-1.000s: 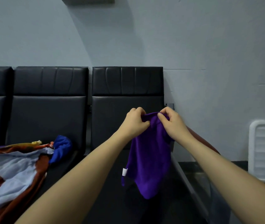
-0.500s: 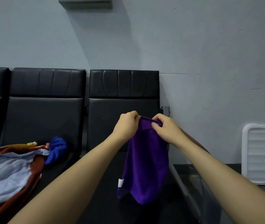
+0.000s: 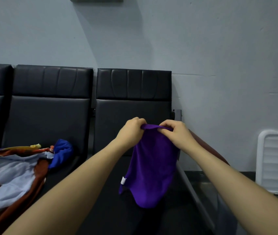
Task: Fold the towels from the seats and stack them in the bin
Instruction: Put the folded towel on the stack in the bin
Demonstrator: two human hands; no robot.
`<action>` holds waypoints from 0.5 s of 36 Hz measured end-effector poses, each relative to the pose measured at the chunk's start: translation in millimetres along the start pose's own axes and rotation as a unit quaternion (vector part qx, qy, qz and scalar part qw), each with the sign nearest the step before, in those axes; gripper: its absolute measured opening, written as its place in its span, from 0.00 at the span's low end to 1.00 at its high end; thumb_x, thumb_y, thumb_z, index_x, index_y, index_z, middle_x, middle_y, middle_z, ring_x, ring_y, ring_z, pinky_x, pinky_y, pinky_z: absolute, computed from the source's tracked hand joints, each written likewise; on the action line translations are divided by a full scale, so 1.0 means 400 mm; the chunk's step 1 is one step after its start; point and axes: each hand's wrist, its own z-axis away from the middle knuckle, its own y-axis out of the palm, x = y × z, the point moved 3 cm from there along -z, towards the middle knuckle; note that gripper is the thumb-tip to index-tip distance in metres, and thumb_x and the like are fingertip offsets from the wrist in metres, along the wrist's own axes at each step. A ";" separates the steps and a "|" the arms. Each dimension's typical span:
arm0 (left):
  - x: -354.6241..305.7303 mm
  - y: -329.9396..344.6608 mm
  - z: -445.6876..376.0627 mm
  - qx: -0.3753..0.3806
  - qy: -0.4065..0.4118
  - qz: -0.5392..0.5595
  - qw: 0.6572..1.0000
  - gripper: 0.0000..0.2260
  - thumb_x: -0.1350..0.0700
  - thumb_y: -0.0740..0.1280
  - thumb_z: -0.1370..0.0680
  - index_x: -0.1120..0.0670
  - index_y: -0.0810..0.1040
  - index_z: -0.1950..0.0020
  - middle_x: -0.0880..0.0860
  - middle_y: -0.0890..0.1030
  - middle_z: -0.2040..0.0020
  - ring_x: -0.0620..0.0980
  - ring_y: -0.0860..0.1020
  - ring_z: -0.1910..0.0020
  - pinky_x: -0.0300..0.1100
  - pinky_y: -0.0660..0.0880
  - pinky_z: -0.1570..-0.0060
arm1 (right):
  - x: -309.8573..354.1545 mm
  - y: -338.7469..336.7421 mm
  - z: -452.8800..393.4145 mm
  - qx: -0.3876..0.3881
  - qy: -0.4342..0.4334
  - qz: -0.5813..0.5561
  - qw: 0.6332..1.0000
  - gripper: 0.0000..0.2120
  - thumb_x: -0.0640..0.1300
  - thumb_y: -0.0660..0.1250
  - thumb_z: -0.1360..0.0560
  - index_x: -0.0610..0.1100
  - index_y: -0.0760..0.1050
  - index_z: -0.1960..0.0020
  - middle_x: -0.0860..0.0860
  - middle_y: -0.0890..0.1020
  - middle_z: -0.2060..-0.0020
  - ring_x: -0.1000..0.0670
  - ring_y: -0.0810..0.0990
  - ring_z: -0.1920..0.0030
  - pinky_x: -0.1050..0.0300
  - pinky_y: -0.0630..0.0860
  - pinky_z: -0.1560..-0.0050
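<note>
Both hands, left hand (image 3: 131, 131) and right hand (image 3: 177, 133), pinch the top edge of a purple towel (image 3: 151, 167) hanging above a black seat (image 3: 111, 200); a heap of towels (image 3: 14, 168) lies on the neighbouring seat, a white bin (image 3: 277, 163) at right.

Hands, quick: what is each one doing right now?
Left hand: fingers curled, gripping the top edge of the purple cloth towel.
Right hand: fingers pinching the same edge.
</note>
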 end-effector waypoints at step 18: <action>0.081 -0.049 -0.067 -0.058 -0.092 -0.155 0.982 0.12 0.69 0.60 0.27 0.59 0.77 0.48 0.57 0.77 0.48 0.58 0.76 0.50 0.46 0.67 0.59 | -0.066 0.023 -0.088 -0.105 0.104 0.019 0.989 0.04 0.41 0.65 0.22 0.40 0.76 0.52 0.45 0.80 0.68 0.51 0.79 0.74 0.58 0.76 0.69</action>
